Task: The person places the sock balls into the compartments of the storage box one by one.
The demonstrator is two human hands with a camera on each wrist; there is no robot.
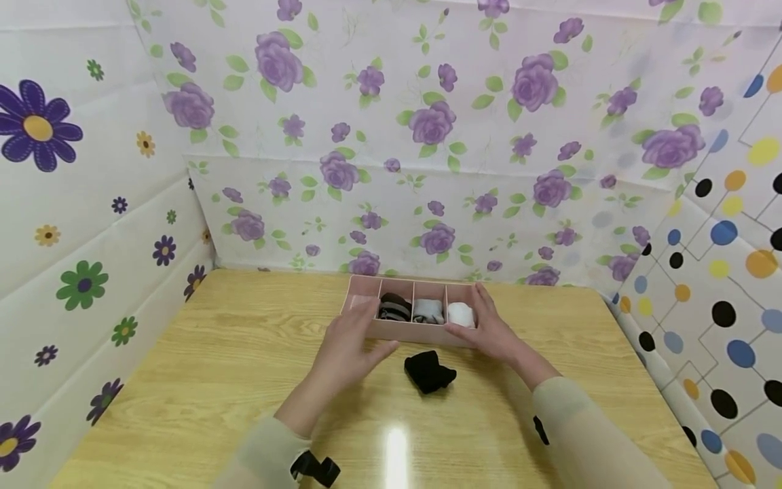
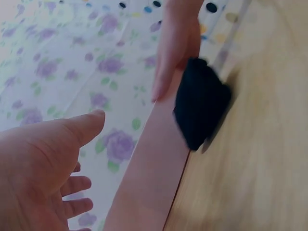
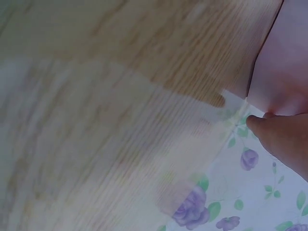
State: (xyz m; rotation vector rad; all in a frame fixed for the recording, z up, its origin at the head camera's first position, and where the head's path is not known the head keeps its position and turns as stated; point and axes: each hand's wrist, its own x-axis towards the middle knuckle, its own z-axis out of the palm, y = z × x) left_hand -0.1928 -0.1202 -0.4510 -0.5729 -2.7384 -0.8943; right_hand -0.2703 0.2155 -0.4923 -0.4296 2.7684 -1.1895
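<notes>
A long pink divided box (image 1: pixel 403 333) stands at the back of the table. In its compartments, left to right, a dark striped rolled sock (image 1: pixel 395 307), a grey one (image 1: pixel 428 311) and a white one (image 1: pixel 461 314) follow a leftmost section where only pink shows. On the table before the box lies a folded black sock (image 1: pixel 430 372), also visible in the left wrist view. My left hand (image 1: pixel 351 343) hovers by the box's left front corner, fingers extended, thumb apart, holding nothing. At the right end my right hand (image 1: pixel 489 329) touches the box with nearly straight fingers.
The wooden table (image 1: pixel 214 380) extends around the box on both sides and in front. Behind it hangs a purple-flowered cloth wall (image 1: pixel 391 204), with patterned side walls (image 1: pixel 733 272) at left and right.
</notes>
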